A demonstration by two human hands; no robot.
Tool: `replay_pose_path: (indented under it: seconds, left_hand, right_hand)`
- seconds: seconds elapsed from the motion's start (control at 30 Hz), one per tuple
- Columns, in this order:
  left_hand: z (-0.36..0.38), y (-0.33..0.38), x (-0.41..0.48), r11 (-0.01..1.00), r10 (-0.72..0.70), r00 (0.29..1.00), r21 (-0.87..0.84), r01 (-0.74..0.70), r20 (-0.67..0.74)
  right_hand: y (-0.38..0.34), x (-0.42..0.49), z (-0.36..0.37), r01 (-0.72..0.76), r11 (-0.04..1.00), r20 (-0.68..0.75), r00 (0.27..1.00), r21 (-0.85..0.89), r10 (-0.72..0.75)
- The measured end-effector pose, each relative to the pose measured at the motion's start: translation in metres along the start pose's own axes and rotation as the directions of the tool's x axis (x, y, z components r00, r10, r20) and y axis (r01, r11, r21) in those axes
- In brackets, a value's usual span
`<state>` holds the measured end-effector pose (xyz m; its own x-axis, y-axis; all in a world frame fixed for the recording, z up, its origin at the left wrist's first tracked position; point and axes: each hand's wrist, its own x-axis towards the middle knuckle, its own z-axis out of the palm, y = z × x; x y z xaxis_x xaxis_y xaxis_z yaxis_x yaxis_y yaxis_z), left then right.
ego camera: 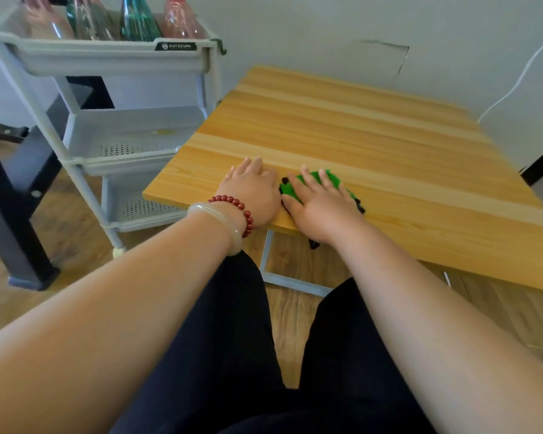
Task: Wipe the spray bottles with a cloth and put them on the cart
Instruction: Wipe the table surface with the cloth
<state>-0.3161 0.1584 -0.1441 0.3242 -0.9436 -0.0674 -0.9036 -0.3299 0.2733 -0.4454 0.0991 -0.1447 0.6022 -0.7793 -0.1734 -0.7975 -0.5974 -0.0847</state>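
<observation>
Several spray bottles stand in the top tray of the grey cart (107, 57) at the upper left: a pink one (41, 17), a clear one (90, 20), a teal one (137, 20) and another pink one (181, 21). Their tops are cut off by the frame. A green cloth (329, 180) with black edging lies near the front edge of the wooden table (358, 126). My right hand (320, 202) lies flat on the cloth with fingers spread. Just to its left, my left hand (251, 192) rests flat on the bare tabletop.
The cart has two lower perforated trays (132, 145) that hold nothing visible. A dark table leg (10, 214) stands on the wooden floor at the left. A white cable (521, 79) runs down the wall at the right. My legs are below the table's edge.
</observation>
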Motion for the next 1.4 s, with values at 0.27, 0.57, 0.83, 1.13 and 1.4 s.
replay_pose_path:
  seconds: [0.27,0.57,0.83,1.13,1.4]
  left_hand:
    - [0.014,0.011,0.006,0.994,0.033,0.999,0.101,-0.032,-0.012]
    - [0.013,0.013,0.006,0.993,0.019,1.0,0.118,-0.019,-0.002]
    - [0.006,0.026,0.012,0.994,0.043,0.999,0.103,-0.044,0.015]
    - [0.017,0.068,0.031,0.979,0.181,0.98,0.079,-0.187,0.08]
    - [0.024,0.072,0.033,0.981,0.148,0.987,0.115,-0.154,0.06]
  right_hand:
    - [0.069,-0.005,-0.012,-0.504,0.862,0.033,0.864,0.051,0.503]
    - [0.06,-0.014,-0.007,-0.205,0.979,-0.001,0.979,0.016,0.205]
    - [0.06,-0.019,-0.004,-0.387,0.92,-0.018,0.921,0.067,0.388]
    - [0.152,-0.032,-0.019,-0.617,0.779,0.012,0.785,0.11,0.619]
    - [0.09,-0.015,-0.006,-0.305,0.952,-0.017,0.952,0.038,0.305]
